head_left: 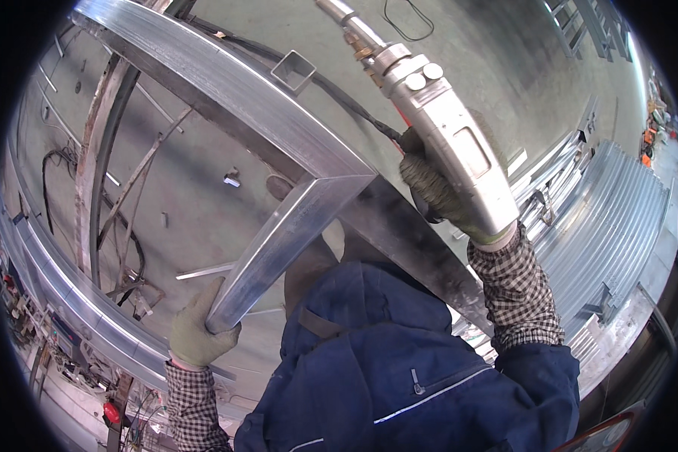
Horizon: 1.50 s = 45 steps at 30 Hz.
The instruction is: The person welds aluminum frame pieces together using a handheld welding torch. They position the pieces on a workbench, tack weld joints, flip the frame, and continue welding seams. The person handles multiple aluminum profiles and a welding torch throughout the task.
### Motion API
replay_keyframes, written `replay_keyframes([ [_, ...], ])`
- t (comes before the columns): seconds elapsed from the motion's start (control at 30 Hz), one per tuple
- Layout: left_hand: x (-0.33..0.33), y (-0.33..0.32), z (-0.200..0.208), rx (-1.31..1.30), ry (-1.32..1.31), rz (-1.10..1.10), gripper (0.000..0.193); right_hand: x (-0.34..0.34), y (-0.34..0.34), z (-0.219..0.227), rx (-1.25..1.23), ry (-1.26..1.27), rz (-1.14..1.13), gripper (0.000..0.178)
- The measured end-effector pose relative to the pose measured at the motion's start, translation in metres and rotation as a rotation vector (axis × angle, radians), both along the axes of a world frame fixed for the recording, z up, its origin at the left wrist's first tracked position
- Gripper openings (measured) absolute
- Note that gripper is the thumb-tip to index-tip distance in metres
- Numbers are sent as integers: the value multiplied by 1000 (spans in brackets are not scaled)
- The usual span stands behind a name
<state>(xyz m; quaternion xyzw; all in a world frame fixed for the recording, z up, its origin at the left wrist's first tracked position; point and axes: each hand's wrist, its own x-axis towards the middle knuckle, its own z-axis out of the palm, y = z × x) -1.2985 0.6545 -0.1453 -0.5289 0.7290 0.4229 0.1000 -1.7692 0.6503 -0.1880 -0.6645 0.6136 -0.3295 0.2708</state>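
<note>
My right hand [438, 177], in an olive work glove, is wrapped round a silver handheld welding gun [459, 139] with a boxy body. A hose [352, 26] leads from its far end. The gun is raised over the right side of the metalwork, and its nozzle is hidden. My gloved left hand [201, 329] grips the near end of a short square steel tube [282, 245]. The tube's far end meets a long steel beam [233, 83] at a corner. From that corner a darker steel bar [422, 245] runs down to the right, under my right arm.
A small square tube offcut [279, 79] sits at the beam's far edge. Rusty trestle legs [98, 158] and another long steel rail [75, 301] are at the left. Ribbed metal lengths [603, 226] lie stacked at the right. A black cable [346, 109] runs behind the beam.
</note>
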Motion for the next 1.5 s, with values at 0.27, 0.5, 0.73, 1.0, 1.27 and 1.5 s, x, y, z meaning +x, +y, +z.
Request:
replay_keyframes([
  [0.27, -6, -3, 4, 18, -7, -20, 79, 29, -13, 14, 217, -131, -156, 68],
  [0.5, -4, -3, 2, -2, 16, -35, 80, 31, -15, 18, 256, -159, -189, 68],
  [0.73, -5, -3, 2, 9, 22, -27, 80, 30, -14, 17, 225, -74, -172, 69],
  [1.0, -6, -7, 3, 17, -1, -61, 77, 30, -13, 22, 252, -78, -198, 69],
  [1.27, -5, -3, 1, 32, -14, -38, 78, 30, -16, 21, 228, -87, -165, 68],
  [1.5, -6, -6, 5, 28, -36, -53, 77, 28, -10, 13, 166, -239, -193, 60],
])
